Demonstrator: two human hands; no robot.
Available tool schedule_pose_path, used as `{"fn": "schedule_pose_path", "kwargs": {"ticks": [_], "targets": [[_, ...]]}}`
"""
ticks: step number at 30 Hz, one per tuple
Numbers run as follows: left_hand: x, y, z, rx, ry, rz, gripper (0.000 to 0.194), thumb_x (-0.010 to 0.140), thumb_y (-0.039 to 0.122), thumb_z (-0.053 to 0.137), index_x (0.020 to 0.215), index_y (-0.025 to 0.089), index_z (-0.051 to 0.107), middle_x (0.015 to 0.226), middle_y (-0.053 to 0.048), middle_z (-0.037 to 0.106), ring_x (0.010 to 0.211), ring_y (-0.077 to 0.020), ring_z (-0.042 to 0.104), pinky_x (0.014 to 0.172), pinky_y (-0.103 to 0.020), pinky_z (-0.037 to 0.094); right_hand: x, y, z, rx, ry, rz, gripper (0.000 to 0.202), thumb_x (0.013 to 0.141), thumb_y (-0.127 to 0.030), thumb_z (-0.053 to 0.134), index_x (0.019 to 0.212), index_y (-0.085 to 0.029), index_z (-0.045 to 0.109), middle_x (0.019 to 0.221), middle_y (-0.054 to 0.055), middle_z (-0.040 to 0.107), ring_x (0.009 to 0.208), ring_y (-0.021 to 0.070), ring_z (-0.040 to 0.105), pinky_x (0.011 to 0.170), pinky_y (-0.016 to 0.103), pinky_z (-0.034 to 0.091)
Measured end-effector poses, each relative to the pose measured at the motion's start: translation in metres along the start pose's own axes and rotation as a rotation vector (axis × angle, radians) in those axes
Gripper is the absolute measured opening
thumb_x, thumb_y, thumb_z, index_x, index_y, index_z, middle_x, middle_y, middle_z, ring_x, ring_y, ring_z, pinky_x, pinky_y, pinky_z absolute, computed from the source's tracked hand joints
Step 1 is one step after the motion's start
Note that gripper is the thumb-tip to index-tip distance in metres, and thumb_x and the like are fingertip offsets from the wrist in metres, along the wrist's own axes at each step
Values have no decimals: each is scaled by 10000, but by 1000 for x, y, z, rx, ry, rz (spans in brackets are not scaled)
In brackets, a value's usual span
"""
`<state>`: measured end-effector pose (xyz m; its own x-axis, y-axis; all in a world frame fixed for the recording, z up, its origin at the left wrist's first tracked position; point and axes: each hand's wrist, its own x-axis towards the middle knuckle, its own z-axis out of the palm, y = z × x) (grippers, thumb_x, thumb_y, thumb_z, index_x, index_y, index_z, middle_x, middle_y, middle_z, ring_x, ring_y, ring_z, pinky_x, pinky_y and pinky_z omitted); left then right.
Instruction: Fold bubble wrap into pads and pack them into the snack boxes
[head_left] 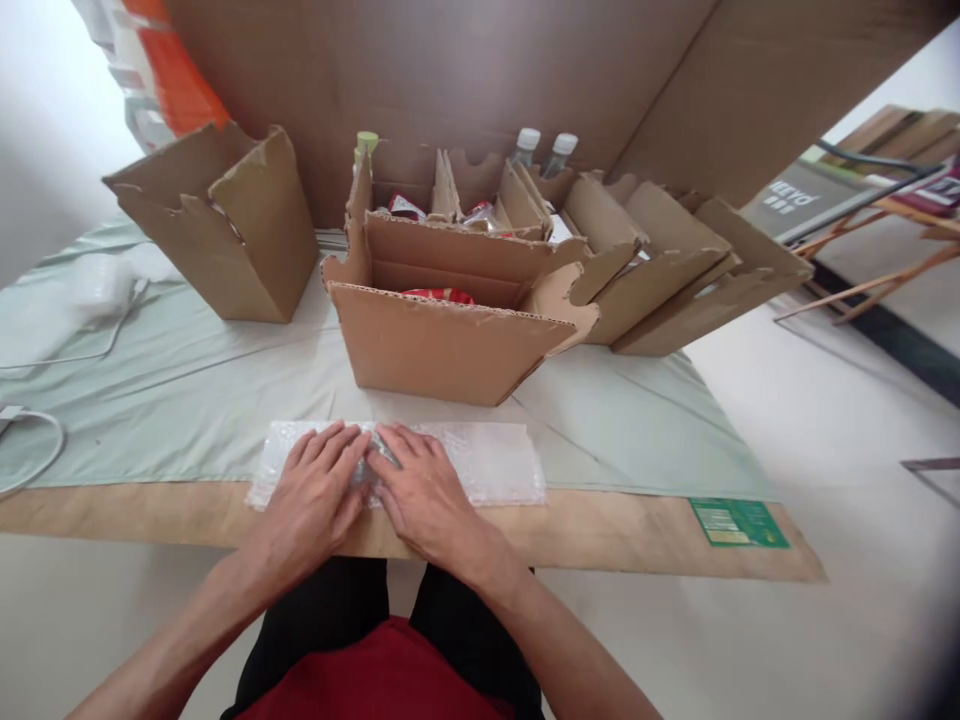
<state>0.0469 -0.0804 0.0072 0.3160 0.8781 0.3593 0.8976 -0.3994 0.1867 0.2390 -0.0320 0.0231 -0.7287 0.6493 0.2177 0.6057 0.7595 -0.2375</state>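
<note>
A flat, folded strip of clear bubble wrap lies near the front edge of the table. My left hand rests palm down on its left part, fingers stretched out. Beside it, my right hand lies on the middle of the strip, with its fingers also extended. The fingertips of both hands nearly meet. Something greyish shows between them under the plastic, but I cannot make out what it is. Just beyond the strip stands an open cardboard box with a red packet inside.
Several more open cardboard boxes stand behind, and one box is apart at the left. Bottles show at the back. Loose bubble wrap and a white cable lie left. A green label is on the right front edge.
</note>
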Motion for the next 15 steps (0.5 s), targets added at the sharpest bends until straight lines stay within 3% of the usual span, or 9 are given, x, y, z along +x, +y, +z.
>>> {"fn": "schedule_pose_path", "kwargs": {"ticks": [2, 5, 9, 12, 15], "targets": [[-5, -7, 11, 39, -26, 31, 440, 1017, 281, 477, 1429, 133, 519, 1446, -184, 621, 1369, -375, 548, 1132, -589, 429, -11, 12, 3, 6, -32, 35, 395, 1029, -308, 564, 1401, -185, 616, 1537, 126, 572, 1429, 287, 498, 1121, 464, 454], [-14, -18, 17, 64, -56, 48, 455, 1039, 315, 458, 1460, 150, 501, 1536, -162, 558, 1450, -358, 479, 1194, -569, 366, -67, 59, -7, -77, -6, 254, 445, 1046, -357, 518, 1462, -211, 581, 1562, 123, 552, 1445, 313, 493, 1127, 521, 441], [-18, -22, 14, 35, -76, 39, 459, 1037, 324, 464, 1467, 169, 500, 1550, -151, 546, 1460, -351, 470, 1202, -578, 363, -142, 116, -30, -272, 213, 549, 422, 1061, -402, 429, 1295, -165, 688, 1403, 168, 675, 1328, 364, 603, 1010, 555, 500], [-14, -10, 10, 9, -40, 30, 417, 1026, 277, 478, 1424, 172, 544, 1537, -168, 552, 1463, -368, 464, 1179, -602, 391, -141, 108, -37, -289, 374, 518, 370, 1057, -374, 443, 1170, -162, 724, 1298, 164, 730, 1291, 357, 628, 1011, 543, 495], [-4, 11, 7, -21, -17, 56, 387, 1008, 192, 476, 1377, 180, 594, 1541, -167, 548, 1489, -367, 433, 1195, -619, 373, -97, 68, -28, -161, 342, 327, 308, 1051, -271, 460, 1214, -188, 709, 1348, 129, 710, 1331, 319, 595, 1057, 522, 474]]}}
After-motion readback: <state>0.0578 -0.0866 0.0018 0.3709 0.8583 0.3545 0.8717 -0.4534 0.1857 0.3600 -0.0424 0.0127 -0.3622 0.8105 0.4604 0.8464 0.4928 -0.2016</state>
